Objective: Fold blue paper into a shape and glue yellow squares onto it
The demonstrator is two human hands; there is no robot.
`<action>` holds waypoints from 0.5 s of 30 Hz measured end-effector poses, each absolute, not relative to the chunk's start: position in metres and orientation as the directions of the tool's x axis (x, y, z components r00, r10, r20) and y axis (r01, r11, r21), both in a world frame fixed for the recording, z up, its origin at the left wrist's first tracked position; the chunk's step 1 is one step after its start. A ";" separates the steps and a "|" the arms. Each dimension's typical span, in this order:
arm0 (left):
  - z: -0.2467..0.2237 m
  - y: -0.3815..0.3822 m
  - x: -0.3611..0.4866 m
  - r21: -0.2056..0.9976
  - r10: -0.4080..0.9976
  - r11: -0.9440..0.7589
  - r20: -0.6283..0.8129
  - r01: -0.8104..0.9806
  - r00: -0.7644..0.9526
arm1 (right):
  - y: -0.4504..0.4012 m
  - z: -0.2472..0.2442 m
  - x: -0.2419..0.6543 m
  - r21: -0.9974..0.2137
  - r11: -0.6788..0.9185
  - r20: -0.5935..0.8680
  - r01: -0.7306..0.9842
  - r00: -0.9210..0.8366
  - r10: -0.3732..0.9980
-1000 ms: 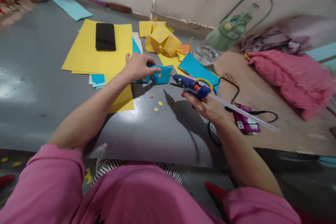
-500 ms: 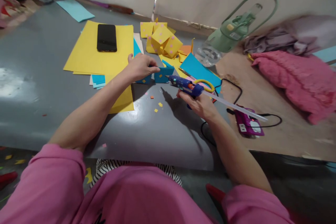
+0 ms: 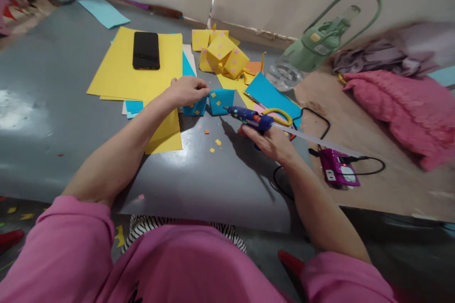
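My left hand [image 3: 188, 91] is closed, its fingertips pinched at the upper edge of a folded blue paper piece [image 3: 222, 102] dotted with small yellow squares. Part of the blue paper shows below the fingers, and the fingers hide the stretch between its two sides. In my right hand [image 3: 272, 141] is a dark blue hot glue gun [image 3: 249, 117], with a long clear glue stick [image 3: 313, 137] sticking out of its back. The gun's nozzle points left, close to the lower right edge of the blue paper; whether it touches I cannot tell.
Left of the hands, a black phone [image 3: 146, 50] lies on yellow sheets [image 3: 113, 75]. Behind are yellow folded paper shapes [image 3: 222, 52], yellow-handled scissors [image 3: 280, 113] and a green bottle [image 3: 309, 47]. A purple power strip [image 3: 336, 168] with a black cord sits at right.
The right side of the blue paper has turned, showing more yellow squares; its raised top flap no longer shows. My left fingertips have shifted slightly left. The glue gun stays almost in place.
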State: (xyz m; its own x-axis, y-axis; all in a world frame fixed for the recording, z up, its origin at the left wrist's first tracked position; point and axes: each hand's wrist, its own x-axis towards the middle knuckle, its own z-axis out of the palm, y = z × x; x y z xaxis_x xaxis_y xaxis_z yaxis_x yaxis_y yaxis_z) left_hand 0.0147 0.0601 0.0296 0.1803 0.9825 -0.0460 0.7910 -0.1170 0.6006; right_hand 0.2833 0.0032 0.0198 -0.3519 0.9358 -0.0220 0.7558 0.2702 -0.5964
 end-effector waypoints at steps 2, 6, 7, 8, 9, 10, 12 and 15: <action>0.028 0.061 0.014 0.605 0.982 -0.121 -0.044 0.787 0.185 | 0.004 0.021 0.282 -0.567 0.307 0.009 0.764 -0.367 0.930; 0.032 0.058 0.016 0.591 0.983 -0.077 -0.089 0.803 0.160 | 0.006 0.017 0.284 -0.538 0.344 0.051 0.770 -0.377 0.925; 0.033 0.057 0.017 0.590 0.983 -0.069 -0.097 0.805 0.156 | 0.007 0.016 0.285 -0.541 0.351 0.056 0.764 -0.383 0.922; 0.035 0.056 0.017 0.591 0.983 -0.066 -0.101 0.804 0.155 | 0.007 0.014 0.287 -0.545 0.356 0.059 0.759 -0.389 0.920; 0.035 0.055 0.018 0.594 0.983 -0.066 -0.101 0.802 0.156 | 0.008 0.012 0.288 -0.548 0.358 0.062 0.756 -0.390 0.919; 0.036 0.055 0.018 0.599 0.982 -0.068 -0.099 0.798 0.158 | 0.009 0.010 0.290 -0.551 0.358 0.065 0.754 -0.389 0.919; 0.036 0.055 0.018 0.603 0.982 -0.065 -0.100 0.795 0.157 | 0.010 0.006 0.292 -0.554 0.357 0.069 0.752 -0.385 0.920; 0.035 0.055 0.018 0.598 0.983 -0.058 -0.106 0.799 0.151 | 0.011 0.004 0.294 -0.551 0.358 0.078 0.754 -0.381 0.921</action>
State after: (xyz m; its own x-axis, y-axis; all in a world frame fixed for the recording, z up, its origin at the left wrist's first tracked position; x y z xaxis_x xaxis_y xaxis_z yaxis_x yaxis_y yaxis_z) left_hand 0.0185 0.0553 0.0349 0.1507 0.9829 -0.1060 0.7993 -0.0581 0.5981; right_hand 0.2936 0.0110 0.0035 -0.3807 0.9214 0.0776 0.7536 0.3578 -0.5514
